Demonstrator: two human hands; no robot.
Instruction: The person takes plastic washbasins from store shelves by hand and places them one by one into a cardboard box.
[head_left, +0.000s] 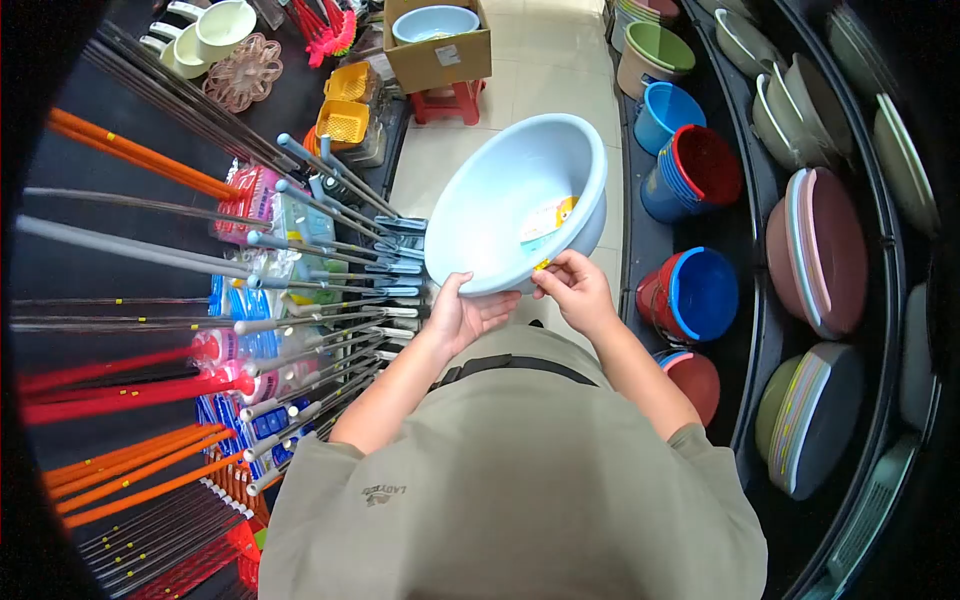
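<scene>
A light blue plastic basin [480,200] is held up in front of my body, tilted so its inside shows. My left hand [470,315] grips its near rim, thumb over the edge and fingers underneath. My right hand [578,290] is at the same rim, a little further right, with thumb and forefinger pinched at a small yellow sticker [541,265]. A white and yellow label [550,218] lies against the basin's inner wall. The underside of the basin is hidden.
Long-handled mops and brooms [340,280] crowd the left shelf. On the right shelves stand blue and red buckets [700,290] and stacked basins [815,420]. Ahead, a cardboard box [440,65] holding a blue basin rests on a red stool [447,104] beside the tiled aisle.
</scene>
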